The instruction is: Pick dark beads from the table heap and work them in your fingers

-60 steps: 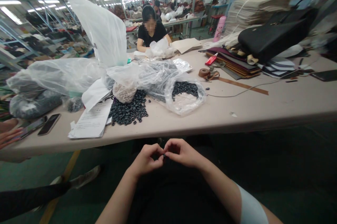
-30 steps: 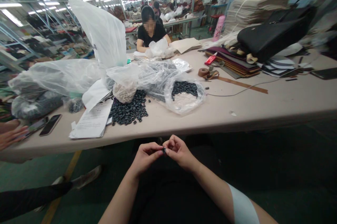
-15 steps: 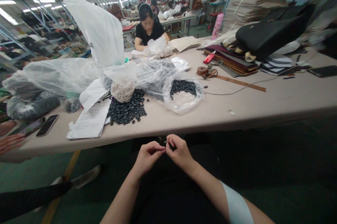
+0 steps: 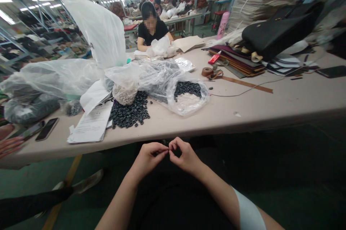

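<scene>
My left hand point(image 4: 151, 156) and my right hand point(image 4: 185, 154) meet fingertip to fingertip just below the table's front edge. Each one pinches thumb against forefinger. Whatever lies between the tips is tiny and dark, too small to name. Beyond them, a heap of small dark rings point(image 4: 129, 115) spreads on the table point(image 4: 173, 125). A clear plastic bag point(image 4: 198, 109) to its right lies open, with more dark rings point(image 4: 189, 89) inside. Against the heap leans a bag of pale rings point(image 4: 125, 95).
Printed papers point(image 4: 89, 127) and a phone point(image 4: 48, 129) lie left, near another person's hand point(image 4: 10, 146). A co-worker point(image 4: 151, 30) sits across the table. Brown tape point(image 4: 207, 72), stacked coloured sheets point(image 4: 238, 61) and a black bag point(image 4: 278, 35) are at the right.
My fingertips have come closer together, and my left hand has lifted slightly. The small bit that showed between my hands is now mostly covered by the fingertips.
</scene>
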Available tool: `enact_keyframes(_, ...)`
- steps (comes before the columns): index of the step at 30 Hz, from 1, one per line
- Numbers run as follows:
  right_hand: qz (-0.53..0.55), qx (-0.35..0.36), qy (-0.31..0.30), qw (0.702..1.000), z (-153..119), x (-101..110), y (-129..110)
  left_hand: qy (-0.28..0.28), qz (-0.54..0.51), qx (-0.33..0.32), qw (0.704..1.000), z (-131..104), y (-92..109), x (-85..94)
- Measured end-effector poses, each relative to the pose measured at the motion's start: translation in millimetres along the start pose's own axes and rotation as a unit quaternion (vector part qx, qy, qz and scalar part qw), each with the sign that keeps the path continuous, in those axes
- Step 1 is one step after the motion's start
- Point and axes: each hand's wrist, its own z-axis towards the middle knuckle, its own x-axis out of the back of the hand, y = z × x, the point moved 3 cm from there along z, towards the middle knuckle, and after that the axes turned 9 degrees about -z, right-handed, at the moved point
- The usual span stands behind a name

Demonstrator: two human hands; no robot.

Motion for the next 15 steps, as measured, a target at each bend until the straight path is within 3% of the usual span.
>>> enact_keyframes(6,-0.008,-0.043,0.042,0.998,-0.3,-0.5,-5.3,-0.043,0.076,-0.031,0.996,-3.3,6.8,-6.5)
enact_keyframes(12,0.057,-0.057,0.010,0.997,0.3,1.2,-10.6,0.061,0.053,-0.050,0.996,-8.5,-3.1,-5.0)
enact_keyframes(15,0.112,-0.073,-0.018,0.991,0.5,1.9,-8.5,0.065,0.044,-0.025,0.997,-10.0,-4.3,-3.2)
